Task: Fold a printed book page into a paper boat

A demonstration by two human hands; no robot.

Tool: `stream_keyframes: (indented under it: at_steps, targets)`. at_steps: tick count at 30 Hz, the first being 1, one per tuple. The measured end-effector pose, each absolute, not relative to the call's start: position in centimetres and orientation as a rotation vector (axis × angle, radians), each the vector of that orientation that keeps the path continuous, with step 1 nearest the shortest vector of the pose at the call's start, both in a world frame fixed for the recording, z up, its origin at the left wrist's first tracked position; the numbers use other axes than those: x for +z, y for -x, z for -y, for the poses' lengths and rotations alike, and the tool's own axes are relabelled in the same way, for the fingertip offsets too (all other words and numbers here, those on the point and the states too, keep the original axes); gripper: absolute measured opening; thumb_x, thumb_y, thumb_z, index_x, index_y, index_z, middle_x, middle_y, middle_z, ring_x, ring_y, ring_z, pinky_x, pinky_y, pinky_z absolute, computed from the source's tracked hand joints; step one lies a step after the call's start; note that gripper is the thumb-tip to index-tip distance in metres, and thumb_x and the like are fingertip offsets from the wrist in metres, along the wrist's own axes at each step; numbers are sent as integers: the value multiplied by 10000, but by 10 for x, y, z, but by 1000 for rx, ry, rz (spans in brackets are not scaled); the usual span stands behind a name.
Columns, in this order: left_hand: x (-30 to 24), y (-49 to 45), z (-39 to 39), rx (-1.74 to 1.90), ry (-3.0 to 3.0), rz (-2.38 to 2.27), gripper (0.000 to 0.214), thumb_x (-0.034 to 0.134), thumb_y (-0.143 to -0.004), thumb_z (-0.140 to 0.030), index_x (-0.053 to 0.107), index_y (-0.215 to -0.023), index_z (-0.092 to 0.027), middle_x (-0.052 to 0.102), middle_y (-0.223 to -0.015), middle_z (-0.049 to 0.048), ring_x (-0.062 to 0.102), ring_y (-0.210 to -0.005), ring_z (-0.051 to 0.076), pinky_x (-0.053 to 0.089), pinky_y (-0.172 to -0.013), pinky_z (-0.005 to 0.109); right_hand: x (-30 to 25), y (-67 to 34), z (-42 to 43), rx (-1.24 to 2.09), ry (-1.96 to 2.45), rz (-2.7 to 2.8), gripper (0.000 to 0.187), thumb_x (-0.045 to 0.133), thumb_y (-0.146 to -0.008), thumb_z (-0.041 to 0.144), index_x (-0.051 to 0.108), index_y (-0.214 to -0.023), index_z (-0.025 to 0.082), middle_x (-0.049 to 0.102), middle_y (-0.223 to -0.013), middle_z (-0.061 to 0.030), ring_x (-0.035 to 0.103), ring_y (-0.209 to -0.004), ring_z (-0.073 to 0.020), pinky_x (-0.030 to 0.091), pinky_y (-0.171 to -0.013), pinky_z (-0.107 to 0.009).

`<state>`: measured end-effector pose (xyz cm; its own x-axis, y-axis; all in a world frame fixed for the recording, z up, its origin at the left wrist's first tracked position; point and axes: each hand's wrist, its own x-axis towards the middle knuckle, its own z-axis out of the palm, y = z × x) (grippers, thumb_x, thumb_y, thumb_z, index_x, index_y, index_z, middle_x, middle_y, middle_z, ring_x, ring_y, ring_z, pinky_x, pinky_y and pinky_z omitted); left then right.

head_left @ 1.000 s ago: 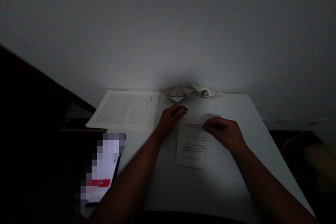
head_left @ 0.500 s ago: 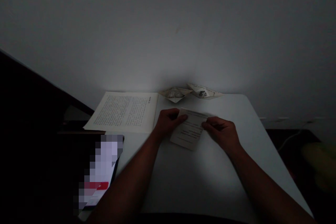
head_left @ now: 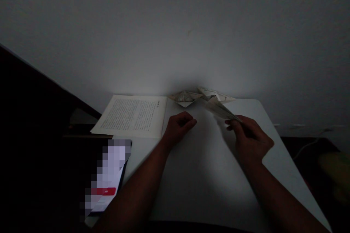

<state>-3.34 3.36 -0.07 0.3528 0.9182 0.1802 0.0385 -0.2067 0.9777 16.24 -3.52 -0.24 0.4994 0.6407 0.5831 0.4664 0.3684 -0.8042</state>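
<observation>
My right hand pinches one end of a folded piece of printed paper, holding it up at a tilt over the right half of the table. My left hand hovers over or rests on the table, fingers curled with thumb against them, and nothing shows between them. Beyond the hands, by the wall, sit two folded paper boats: the left paper boat and the right paper boat, which the held paper partly covers.
Printed sheets lie stacked at the table's back left. In front of them a phone with a lit, partly blurred screen lies along the left edge of the white table. A grey wall rises behind; a pale cable runs at the right.
My left hand has let go of the folded paper. My right hand has moved right and turned, tilting the paper so it is seen nearly edge-on.
</observation>
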Motion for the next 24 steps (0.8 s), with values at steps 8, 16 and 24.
stream_keyframes:
  at_steps: [8,16,24]
  targets:
    - [-5,13,-11,832,-1415,-702,455,537,-788,-555,646,-751,-115,614,-669,56,534,-588,128,429,-566,250,-3,-160,43,-39,1145,1606,251,655,-754,123,684,-947,281,691,-1030,-49,670,-872,-215,578,-697,-363]
    - [-14,4,-11,911,-1440,-912,514,418,-877,-518,622,-624,-119,564,-555,27,512,-535,110,402,-561,240,-5,-156,33,239,1264,1362,346,634,-791,220,590,-1133,240,562,-1161,-93,611,-950,-204,536,-820,-388]
    - [-12,4,-10,944,-1565,-954,476,449,-870,-481,589,-589,-125,513,-525,-9,470,-503,86,361,-523,218,-14,-152,30,895,1366,1207,205,681,-738,378,644,-681,184,612,-615,4,552,-554,-122,444,-522,-259]
